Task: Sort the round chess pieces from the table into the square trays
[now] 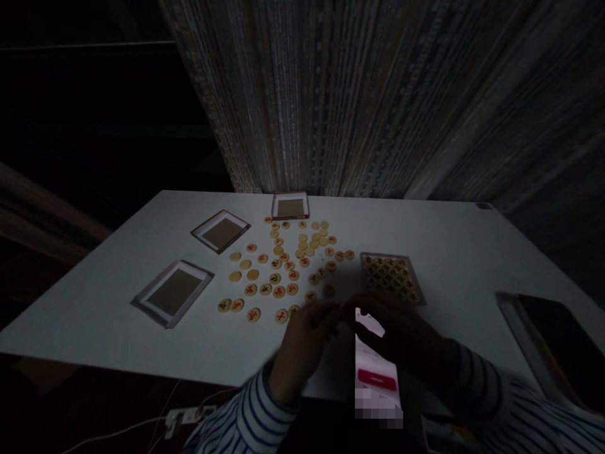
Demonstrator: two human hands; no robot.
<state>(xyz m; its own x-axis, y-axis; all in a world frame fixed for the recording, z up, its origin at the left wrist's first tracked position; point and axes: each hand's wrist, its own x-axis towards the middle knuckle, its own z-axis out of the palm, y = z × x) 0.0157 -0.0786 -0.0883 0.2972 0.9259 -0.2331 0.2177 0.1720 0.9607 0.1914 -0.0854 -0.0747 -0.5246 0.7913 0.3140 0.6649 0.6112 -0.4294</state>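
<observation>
My left hand [305,343] is at the near edge of the table, its fingers bent and pressed together toward the right. My right hand [401,334], a dark outline, curves over a lit phone [377,378] with a red button on its screen. The fingertips of both hands come together just left of the phone; whatever they pinch is hidden in shadow. Beyond them lie many loose round xiangqi pieces [278,291], some showing red or black characters, some blank. A box tray [416,277] filled with rows of black-marked pieces sits past my right hand.
Three shallow boxes with brown bottoms, a near one [172,294], a middle one [221,231] and a far one [290,206], lie on the white table [94,302]. At right is a dark flat object [562,340]. A power strip [189,416] with cables is below; a curtain [321,94] hangs behind.
</observation>
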